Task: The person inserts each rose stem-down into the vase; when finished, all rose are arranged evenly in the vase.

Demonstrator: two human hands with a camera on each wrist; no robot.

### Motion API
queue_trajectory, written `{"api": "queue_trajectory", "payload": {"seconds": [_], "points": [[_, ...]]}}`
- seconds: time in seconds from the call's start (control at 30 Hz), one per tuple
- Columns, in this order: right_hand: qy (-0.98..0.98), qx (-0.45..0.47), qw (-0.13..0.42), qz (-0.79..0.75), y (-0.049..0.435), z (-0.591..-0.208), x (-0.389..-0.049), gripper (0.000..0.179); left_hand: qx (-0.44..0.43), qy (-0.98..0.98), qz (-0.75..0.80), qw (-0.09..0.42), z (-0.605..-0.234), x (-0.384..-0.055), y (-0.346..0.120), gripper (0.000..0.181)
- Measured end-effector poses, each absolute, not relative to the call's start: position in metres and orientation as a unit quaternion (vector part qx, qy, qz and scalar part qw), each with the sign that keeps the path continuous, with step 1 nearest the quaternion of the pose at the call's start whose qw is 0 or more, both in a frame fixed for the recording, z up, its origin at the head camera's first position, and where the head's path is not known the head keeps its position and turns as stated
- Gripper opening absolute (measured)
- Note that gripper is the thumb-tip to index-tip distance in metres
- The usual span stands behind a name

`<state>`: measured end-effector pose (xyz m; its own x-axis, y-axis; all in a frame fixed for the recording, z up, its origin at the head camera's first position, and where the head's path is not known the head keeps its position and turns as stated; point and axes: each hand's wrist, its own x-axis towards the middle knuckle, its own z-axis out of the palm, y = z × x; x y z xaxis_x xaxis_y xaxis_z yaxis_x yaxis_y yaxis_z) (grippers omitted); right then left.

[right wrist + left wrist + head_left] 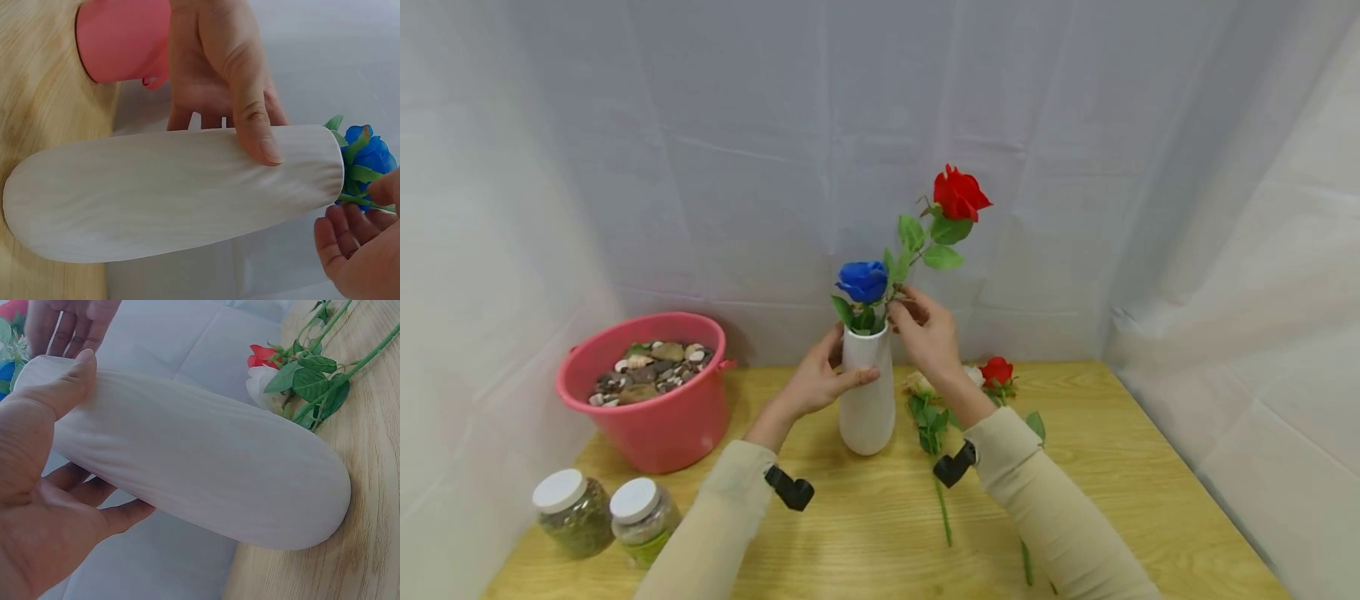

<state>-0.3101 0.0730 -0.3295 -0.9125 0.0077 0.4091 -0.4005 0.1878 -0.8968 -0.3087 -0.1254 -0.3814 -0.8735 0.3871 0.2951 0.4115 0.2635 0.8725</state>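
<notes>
A white ribbed vase (867,408) stands on the wooden table. My left hand (816,377) holds its upper part, thumb across the near side and fingers round the back, as the left wrist view also shows. A blue rose (862,282) sits in the vase, its bloom just above the mouth. At the rim, my right hand (931,337) pinches the stem of a tall red rose (958,193), which leans up to the right. In the right wrist view, a green stem passes between thumb and fingers beside the blue bloom (369,153); the red bloom is out of that view.
Left of the vase is a pink bucket (688,429) of stones and shells, with two white-lidded jars (576,517) (646,521) before it. Right of the vase lie loose flowers, including a red rose (997,372) and a white one (262,386). White sheeting (760,167) hangs behind.
</notes>
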Motion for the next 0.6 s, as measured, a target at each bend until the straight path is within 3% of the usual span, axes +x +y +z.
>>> {"api": "queue_trajectory", "payload": {"seconds": [0.17, 0.4, 0.6], "points": [[-0.726, 0.136, 0.156, 0.656, 0.073, -0.323, -0.310, 0.053, -0.247, -0.798, -0.549, 0.014, -0.381, -0.309, -0.126, 0.092], [-0.705, 0.122, 0.184, 0.674, 0.074, -0.316, -0.315, 0.033, -0.247, -0.798, -0.550, 0.016, -0.382, -0.310, -0.125, 0.092], [-0.669, 0.099, 0.212, 0.706, 0.072, -0.310, -0.318, 0.032, -0.247, -0.798, -0.549, 0.017, -0.383, -0.311, -0.125, 0.092]]}}
